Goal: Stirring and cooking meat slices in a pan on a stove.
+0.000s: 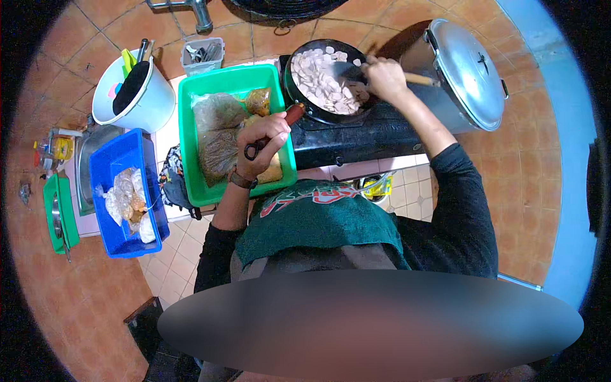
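Observation:
My left hand (262, 143) grips the reddish-brown handle (295, 113) of a black frying pan (355, 48), with a metal hanging loop below my fist. The pan sits on a black stove (353, 141). Many round, pale food slices (312, 76) cover much of its inside. In my right hand (385, 79) is a turner with a wooden handle (422, 79). Its blurred blade (344, 71) is down among the slices. Beneath my left forearm lies a green plastic tub (187, 143), holding filled plastic bags (218, 112) and a small bag of orange-brown contents (258, 101).
A large lidded aluminium pot (470, 71) stands right of the pan. To the left are a white bucket (160, 102) of utensils, a blue tub (107, 164) with bags, a sink (98, 143) and a small clear container (203, 68). A dark round pan (286, 7) is at the far wall.

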`<state>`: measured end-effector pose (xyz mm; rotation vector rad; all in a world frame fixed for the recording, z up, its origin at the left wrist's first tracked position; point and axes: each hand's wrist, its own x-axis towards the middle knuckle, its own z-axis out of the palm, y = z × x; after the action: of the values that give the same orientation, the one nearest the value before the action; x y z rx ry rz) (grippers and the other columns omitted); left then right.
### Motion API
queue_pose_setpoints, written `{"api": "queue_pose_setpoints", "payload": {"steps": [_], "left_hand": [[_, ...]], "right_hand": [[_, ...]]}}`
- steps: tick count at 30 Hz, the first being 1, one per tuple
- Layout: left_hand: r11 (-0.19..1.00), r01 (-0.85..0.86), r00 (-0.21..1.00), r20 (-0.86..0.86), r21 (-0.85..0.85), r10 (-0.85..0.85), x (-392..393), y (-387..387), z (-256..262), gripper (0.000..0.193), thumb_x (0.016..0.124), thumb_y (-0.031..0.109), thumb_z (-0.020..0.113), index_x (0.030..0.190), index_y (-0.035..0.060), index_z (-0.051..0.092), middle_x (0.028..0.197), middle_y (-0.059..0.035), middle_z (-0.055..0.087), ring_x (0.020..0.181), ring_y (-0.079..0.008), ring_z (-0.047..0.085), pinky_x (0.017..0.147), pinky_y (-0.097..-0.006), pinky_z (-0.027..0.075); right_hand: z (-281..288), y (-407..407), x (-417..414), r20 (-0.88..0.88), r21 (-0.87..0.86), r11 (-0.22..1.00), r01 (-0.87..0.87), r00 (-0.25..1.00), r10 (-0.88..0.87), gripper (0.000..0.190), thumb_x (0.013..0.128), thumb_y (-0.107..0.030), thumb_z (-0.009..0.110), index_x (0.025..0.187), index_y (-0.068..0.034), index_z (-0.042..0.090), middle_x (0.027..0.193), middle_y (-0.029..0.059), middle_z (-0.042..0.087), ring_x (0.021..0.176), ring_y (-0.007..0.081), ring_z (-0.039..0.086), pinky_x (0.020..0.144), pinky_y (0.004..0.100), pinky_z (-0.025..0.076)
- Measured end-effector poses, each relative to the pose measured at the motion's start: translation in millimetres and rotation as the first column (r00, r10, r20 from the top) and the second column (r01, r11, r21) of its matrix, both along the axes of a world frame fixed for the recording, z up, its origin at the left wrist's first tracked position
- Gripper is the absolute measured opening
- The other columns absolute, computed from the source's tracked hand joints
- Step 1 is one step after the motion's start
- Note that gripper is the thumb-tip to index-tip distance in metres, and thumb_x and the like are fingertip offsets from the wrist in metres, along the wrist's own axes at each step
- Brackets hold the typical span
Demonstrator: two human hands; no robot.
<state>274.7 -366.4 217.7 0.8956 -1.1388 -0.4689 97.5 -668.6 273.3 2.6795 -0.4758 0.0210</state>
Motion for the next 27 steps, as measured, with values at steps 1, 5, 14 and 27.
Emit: {"api": "queue_pose_setpoints", "payload": {"steps": [1, 5, 14, 27], "left_hand": [[1.0, 0.0, 1.0, 0.001, 0.002, 0.0, -0.6, 0.1, 3.2, 0.015, 0.083, -0.005, 0.064, 0.071, 0.0029, 0.058, 0.079, -0.0061, 0.065, 0.083, -0.0205, 0.065, 0.099, -0.0481, 0.047], [0.999, 0.042, 0.999, 0.021, -0.023, -0.041, 4.0, -1.0, -1.6, 0.015, 0.082, -0.006, 0.064, 0.072, 0.0034, 0.058, 0.078, -0.0063, 0.064, 0.082, -0.0206, 0.065, 0.098, -0.0477, 0.047], [0.997, 0.071, 0.997, -0.036, -0.03, -0.072, 5.4, -1.4, -0.8, 0.017, 0.082, -0.005, 0.063, 0.069, 0.0033, 0.056, 0.076, -0.0062, 0.063, 0.079, -0.0205, 0.063, 0.099, -0.0469, 0.045], [0.999, 0.051, 0.998, -0.024, 0.002, -0.051, 5.4, -0.5, 0.0, 0.018, 0.082, -0.004, 0.063, 0.068, 0.0035, 0.054, 0.076, -0.0054, 0.061, 0.079, -0.0193, 0.062, 0.099, -0.0461, 0.045]], "right_hand": [[-3.2, -13.9, -6.0, -0.007, -0.11, 0.994, -0.007, 1.0, 0.007, 0.014, 0.08, -0.02, 0.066, 0.088, -0.01, 0.071, 0.089, 0.0082, 0.065, 0.08, 0.0264, 0.069, 0.068, 0.0427, 0.056], [-10.4, -15.1, -7.1, -0.364, 0.029, 0.969, 0.244, 0.905, -0.217, 0.016, 0.079, -0.014, 0.062, 0.089, -0.008, 0.073, 0.093, 0.0125, 0.071, 0.088, 0.0296, 0.071, 0.075, 0.0451, 0.057], [-2.0, 35.1, 1.1, -0.4, 0.493, 0.78, 0.386, 0.896, -0.19, 0.027, 0.082, -0.022, 0.068, 0.108, -0.018, 0.075, 0.103, 0.0198, 0.07, 0.1, 0.0352, 0.067, 0.087, 0.0447, 0.053], [-81.3, 17.8, 32.4, -0.08, 0.791, 0.523, 0.318, 0.901, -0.427, 0.027, 0.083, -0.024, 0.066, 0.099, -0.004, 0.073, 0.094, 0.0226, 0.071, 0.091, 0.0343, 0.07, 0.083, 0.0411, 0.053]]}}
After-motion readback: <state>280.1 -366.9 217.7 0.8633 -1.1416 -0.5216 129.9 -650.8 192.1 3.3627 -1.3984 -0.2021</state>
